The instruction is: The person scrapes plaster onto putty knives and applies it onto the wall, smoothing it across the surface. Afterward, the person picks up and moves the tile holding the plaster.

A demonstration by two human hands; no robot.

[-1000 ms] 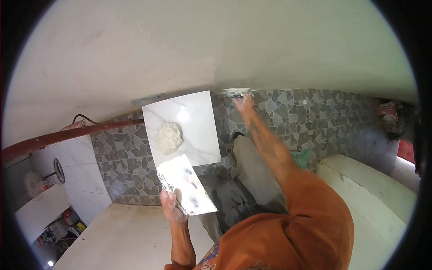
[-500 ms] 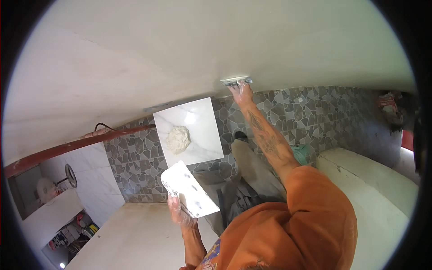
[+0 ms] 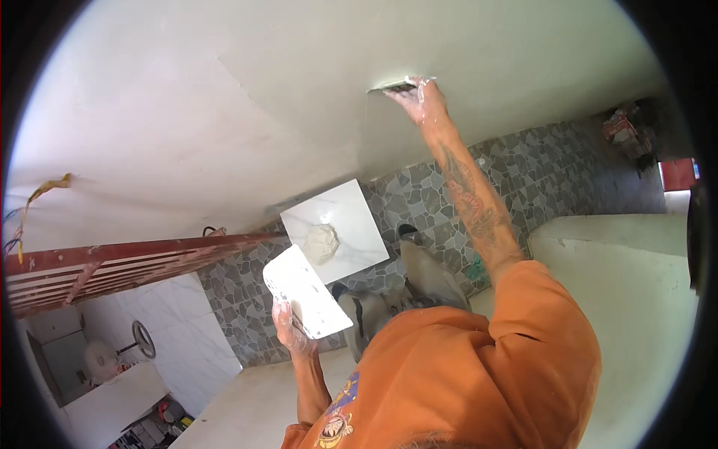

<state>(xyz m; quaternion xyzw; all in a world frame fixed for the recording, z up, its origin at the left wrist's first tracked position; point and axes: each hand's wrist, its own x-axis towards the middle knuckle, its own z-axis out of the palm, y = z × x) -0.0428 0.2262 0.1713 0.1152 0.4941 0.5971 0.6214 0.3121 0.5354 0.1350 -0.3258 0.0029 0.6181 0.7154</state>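
My right hand [image 3: 426, 105] reaches far out and grips a plastering trowel [image 3: 400, 85], its thin blade edge-on against the pale wall [image 3: 299, 97]. White paste smears these fingers. Nearer my body, my left hand [image 3: 292, 328] is closed on the lower left edge of a white rectangular plaster hawk [image 3: 307, 292], held tilted, with grey marks on its face; what is under it is hidden. Beyond the hawk, a mound of whitish plaster [image 3: 321, 244] sits on a square white marbled tile [image 3: 359, 217], which lies on the floor.
Grey stone-patterned flooring [image 3: 523, 157] runs along the wall. At the left is a red metal railing [image 3: 142, 258], with loose wires [image 3: 45, 191] coming from the wall above it. A pale ledge [image 3: 613, 239] stands at the right. A fan [image 3: 101, 359] is at far left.
My right hand has moved the trowel up the wall, away from the floor. The view has shifted, bringing more of the railing and the wires into sight. The left hand still holds the hawk.
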